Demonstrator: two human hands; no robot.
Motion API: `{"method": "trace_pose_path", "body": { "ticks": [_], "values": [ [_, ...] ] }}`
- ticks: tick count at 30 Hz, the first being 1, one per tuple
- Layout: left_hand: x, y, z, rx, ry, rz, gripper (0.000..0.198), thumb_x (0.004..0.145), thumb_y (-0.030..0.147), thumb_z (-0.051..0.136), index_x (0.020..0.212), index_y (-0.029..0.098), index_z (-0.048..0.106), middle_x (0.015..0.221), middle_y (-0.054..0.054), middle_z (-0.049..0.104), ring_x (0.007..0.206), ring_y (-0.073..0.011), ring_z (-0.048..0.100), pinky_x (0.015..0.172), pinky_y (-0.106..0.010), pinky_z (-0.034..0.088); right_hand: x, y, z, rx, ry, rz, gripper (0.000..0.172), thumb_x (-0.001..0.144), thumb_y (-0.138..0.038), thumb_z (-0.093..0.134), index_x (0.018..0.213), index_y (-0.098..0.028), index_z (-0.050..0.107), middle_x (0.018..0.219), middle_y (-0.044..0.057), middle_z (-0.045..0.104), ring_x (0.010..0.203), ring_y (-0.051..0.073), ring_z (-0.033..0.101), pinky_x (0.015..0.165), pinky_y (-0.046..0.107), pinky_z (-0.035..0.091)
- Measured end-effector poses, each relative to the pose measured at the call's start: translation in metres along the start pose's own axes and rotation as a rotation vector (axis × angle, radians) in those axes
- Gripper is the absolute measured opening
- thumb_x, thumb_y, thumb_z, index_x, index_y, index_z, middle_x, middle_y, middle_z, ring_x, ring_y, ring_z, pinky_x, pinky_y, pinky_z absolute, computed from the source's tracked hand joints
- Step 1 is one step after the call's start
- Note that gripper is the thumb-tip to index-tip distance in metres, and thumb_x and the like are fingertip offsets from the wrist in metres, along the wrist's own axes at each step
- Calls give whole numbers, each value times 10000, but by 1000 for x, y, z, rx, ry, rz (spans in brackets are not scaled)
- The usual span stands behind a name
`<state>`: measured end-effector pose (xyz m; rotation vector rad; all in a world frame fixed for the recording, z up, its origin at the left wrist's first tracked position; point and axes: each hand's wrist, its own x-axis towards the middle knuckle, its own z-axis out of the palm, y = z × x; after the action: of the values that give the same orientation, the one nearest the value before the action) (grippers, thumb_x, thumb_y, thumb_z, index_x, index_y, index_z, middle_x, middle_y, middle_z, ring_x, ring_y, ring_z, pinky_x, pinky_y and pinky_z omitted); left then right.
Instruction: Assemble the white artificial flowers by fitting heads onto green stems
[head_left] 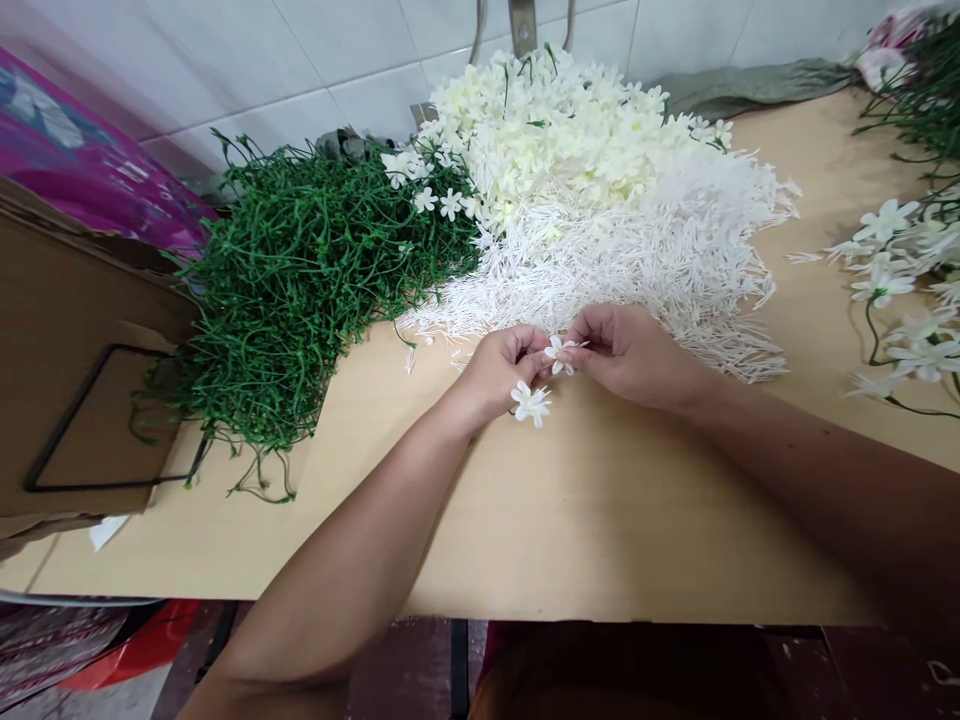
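- Left hand (501,372): extends from the lower left, forearm sloping up and to the right. Thumb and fingers close in a narrow pinch at the left side of the first white flower (560,357).
- Right hand (630,355): extends from the right edge, forearm sloping up and to the left. Thumb and forefinger pinch the right side of the same flower.
- First white flower: positioned between the two sets of fingertips, above the table (585,520). Petals spread toward the camera; the fingers cover its base, so the long axis cannot be told.
- Second white flower (531,403): sits just below the left hand, its open face toward the camera; its attachment is hidden.
- White strand pile (600,260): lies just beyond both hands.
- Green stem pile (300,260): lies left of the strands.
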<state>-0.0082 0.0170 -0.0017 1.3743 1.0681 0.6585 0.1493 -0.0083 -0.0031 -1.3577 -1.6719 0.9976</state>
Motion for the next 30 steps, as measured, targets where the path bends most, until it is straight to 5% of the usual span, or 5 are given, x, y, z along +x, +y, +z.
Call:
{"method": "trace_pose_path", "body": {
  "ticks": [7, 13, 18, 30],
  "values": [
    [4, 2, -1, -47, -17, -57, 176, 648, 120, 664, 566, 132, 509, 449, 52, 487, 379, -42, 396, 399, -180, 281, 2, -1, 3, 68, 9, 20, 193, 662, -248, 681, 612, -159, 518, 532, -32, 477, 514, 75, 403, 498, 238, 309],
    [3, 3, -2, -108, -6, -49, 279, 590, 318, 768, 610, 120, 573, 512, 23, 546, 438, -54, 437, 434, -189, 315, 6, 9, 1, 283, -6, 51, 344, 601, -439, 742, 666, -163, 547, 615, 2, 569, 570, 102, 488, 534, 250, 372],
    [-2, 2, -5, -51, -43, -22, 334, 683, 423, 694, 596, 120, 585, 536, -1, 550, 449, -56, 433, 433, -193, 308, 6, 7, 2, 317, 13, 59, 366, 575, -455, 765, 648, -164, 555, 575, -19, 536, 535, 86, 474, 522, 242, 373],
    [-2, 0, -6, 30, -69, 33, 223, 741, 333, 649, 652, 140, 581, 528, 31, 494, 457, -48, 416, 437, -181, 326, 5, 5, -4, 412, -39, 100, 330, 592, -405, 781, 671, -163, 570, 658, 11, 613, 634, 113, 563, 618, 256, 457]
  ]
}}
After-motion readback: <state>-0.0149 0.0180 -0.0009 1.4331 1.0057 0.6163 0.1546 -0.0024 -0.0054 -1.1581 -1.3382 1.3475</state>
